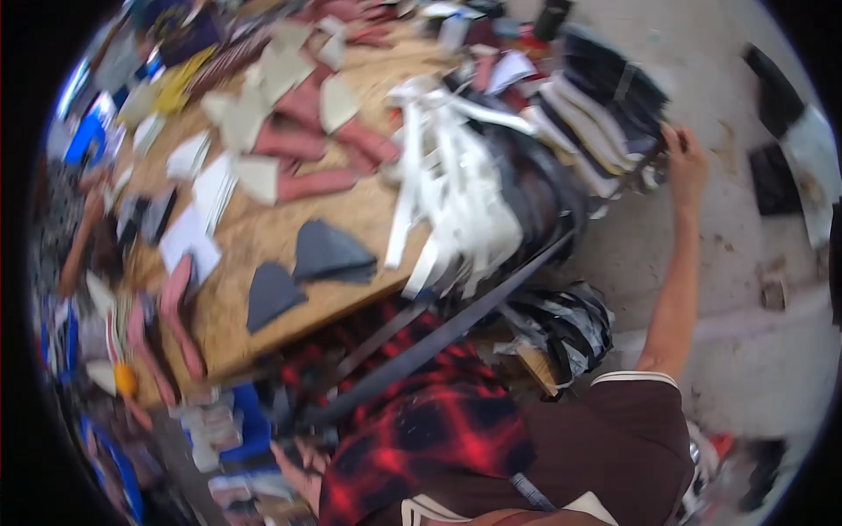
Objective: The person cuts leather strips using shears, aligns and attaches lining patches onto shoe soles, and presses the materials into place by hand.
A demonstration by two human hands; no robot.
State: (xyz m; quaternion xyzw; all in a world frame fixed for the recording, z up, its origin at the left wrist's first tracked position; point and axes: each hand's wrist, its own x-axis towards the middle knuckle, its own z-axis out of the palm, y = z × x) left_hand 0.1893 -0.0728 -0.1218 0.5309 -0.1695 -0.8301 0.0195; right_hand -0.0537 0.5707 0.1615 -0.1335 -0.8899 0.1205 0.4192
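My right arm stretches out to the right, and my right hand (686, 158) has its fingertips closed at the corner of a stack of folded sheet material (614, 83), black on top with white and dark layers beneath. Blur hides exactly how much the fingers pinch. Low on the left, my left hand (303, 469) shows partly, fingers apart, beside the red-and-black checked cloth (412, 430) on my lap. I see nothing in it. A long grey strip (447, 337) slants from near that hand up toward the stack.
A wooden table (272, 232) carries dark grey cut pieces (333, 252), dusty-pink pieces with cream ends (316, 184) and white sheets. White strips (456, 184) hang over its edge. Below lies a black wrapped bundle (570, 329). Another person's arm (83, 237) reaches in at far left.
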